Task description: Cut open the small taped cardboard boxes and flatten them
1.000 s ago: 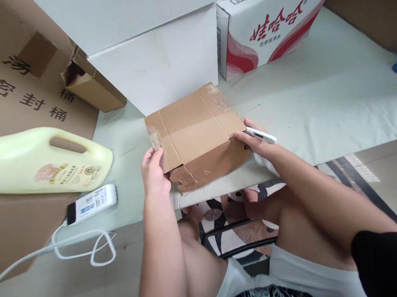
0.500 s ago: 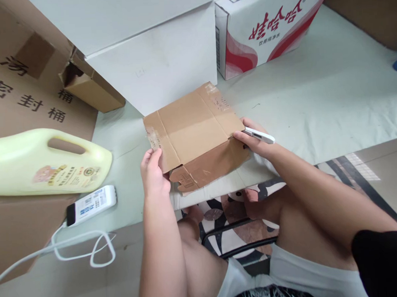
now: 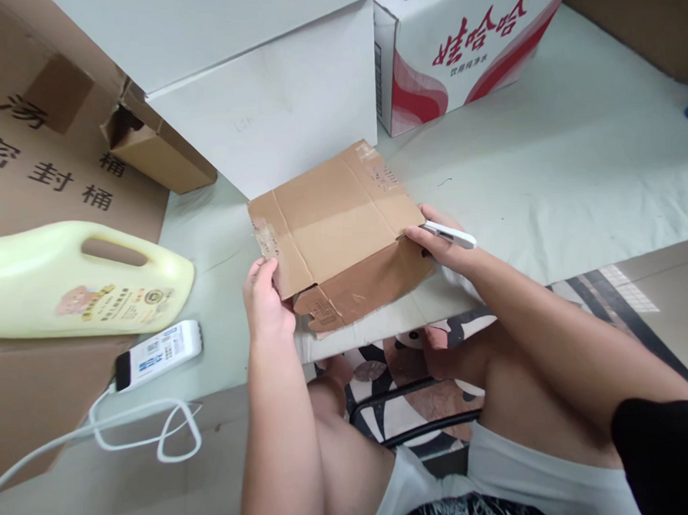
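Note:
A brown cardboard box, partly unfolded, rests at the front of the covered table. Tape scraps stick to its left and right edges, and one flap hangs down toward me. My left hand grips the left edge, fingers on top and thumb side below. At the right corner, my right hand pinches the cardboard, with a white utility knife held between thumb and fingers. The knife's tip lies close to the cardboard corner; I cannot tell if its blade is out.
A pale yellow jug lies at left above a white power strip with a cable. White boxes stand behind, beside a red-and-white water carton. A small brown box and a large carton are at left.

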Tool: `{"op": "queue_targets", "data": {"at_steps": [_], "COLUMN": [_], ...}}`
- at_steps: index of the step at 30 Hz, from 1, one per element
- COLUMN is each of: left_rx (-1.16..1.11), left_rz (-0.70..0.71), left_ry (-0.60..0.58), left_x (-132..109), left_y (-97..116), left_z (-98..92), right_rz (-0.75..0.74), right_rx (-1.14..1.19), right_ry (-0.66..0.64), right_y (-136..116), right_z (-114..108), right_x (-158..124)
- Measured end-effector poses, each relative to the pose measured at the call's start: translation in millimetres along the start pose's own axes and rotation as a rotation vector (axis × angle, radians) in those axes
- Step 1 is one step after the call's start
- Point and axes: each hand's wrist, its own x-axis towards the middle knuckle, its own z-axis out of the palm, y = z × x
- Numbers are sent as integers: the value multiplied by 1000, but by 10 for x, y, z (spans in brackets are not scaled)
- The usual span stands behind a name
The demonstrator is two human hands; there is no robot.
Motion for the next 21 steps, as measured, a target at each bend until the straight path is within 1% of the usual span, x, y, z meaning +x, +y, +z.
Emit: {"op": "queue_targets", "data": {"at_steps": [8,16,21], "left_rx": [-15,-17,2], "left_rz": [5,7,14], "left_ry": [-13,-19,-10], "left_x": [22,38,23], "left_y": [-28,-51,-73], "left_z": [-12,-17,-5], "right_rz": [4,2,-28], "right_rx": [-92,-161,-150], "right_ry": [-24,-22,-37], "right_y": [-31,-19,8], "right_z": [-8,-14,-4], "right_x": [-1,2,23]}}
